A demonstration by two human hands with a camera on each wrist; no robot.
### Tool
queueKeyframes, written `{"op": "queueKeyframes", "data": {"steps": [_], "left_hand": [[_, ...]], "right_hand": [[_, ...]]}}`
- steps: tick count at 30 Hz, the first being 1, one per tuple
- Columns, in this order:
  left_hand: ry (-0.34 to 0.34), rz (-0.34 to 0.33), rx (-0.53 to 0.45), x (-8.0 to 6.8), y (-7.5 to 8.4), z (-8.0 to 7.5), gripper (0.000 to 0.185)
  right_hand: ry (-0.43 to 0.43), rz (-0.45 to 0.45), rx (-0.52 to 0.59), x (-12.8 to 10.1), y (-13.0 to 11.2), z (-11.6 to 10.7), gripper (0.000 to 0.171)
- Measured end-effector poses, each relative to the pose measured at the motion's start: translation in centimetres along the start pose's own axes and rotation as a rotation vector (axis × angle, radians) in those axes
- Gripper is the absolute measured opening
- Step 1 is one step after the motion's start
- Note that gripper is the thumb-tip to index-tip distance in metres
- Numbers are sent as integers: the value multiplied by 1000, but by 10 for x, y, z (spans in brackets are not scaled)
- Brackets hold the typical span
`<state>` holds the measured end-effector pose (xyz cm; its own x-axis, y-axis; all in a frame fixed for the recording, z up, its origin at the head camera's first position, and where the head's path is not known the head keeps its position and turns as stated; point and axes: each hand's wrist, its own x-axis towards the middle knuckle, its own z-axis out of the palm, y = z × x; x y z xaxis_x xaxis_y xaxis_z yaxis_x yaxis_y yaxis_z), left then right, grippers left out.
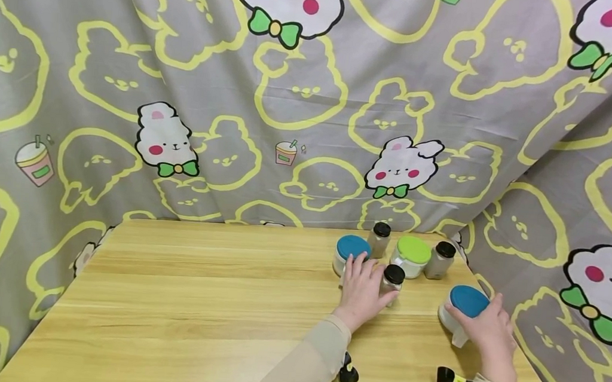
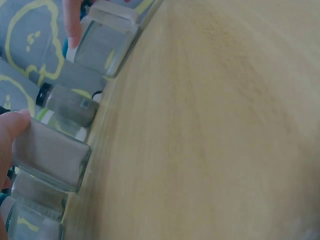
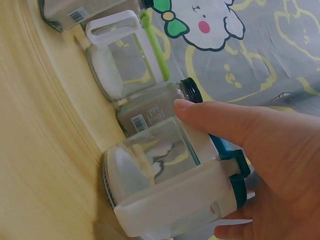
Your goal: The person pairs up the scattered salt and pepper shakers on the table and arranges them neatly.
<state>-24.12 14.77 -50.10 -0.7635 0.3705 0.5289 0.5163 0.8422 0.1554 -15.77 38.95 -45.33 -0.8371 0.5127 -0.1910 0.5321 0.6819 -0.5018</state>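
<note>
The left hand point(image 1: 361, 289) lies on the light wooden bench point(image 1: 195, 302), toward the right side. Its thumb and fingers are wrapped around a small glass jar with a black cap point(image 1: 393, 280), which stands upright. The fingertips reach up to touch a clear jar with a blue lid point(image 1: 349, 253) just behind it.

The right hand point(image 1: 486, 329) is farther right, near the bench's right edge. It is curled around another clear glass jar with a blue lid and a white handle point(image 1: 462, 311). The wrist view shows the thumb point(image 3: 220, 117) pressed along the jar's side point(image 3: 165, 175), with the white handle point(image 3: 175, 202) facing the camera. This jar stands on the bench.

At the far side, close together, stand a clear jar with a green lid point(image 1: 411, 256) and two more small jars with black caps point(image 1: 379, 237) point(image 1: 441, 258).

A grey cloth with bunny pictures point(image 1: 270, 92) hangs behind and beside the bench.
</note>
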Motion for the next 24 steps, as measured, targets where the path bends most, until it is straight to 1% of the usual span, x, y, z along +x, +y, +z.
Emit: {"op": "queueKeyframes", "data": {"steps": [6, 11, 18, 24], "left_hand": [[33, -16, -20, 1, 2, 4, 63], [15, -40, -29, 2, 4, 7, 65], [-6, -67, -61, 4, 7, 6, 63], [12, -68, -82, 2, 8, 7, 61]], "right_hand": [[2, 20, 8, 1, 1, 3, 134], [-1, 48, 19, 0, -2, 4, 132], [1, 62, 29, -1, -4, 4, 130], [-9, 58, 45, -1, -2, 3, 129]]}}
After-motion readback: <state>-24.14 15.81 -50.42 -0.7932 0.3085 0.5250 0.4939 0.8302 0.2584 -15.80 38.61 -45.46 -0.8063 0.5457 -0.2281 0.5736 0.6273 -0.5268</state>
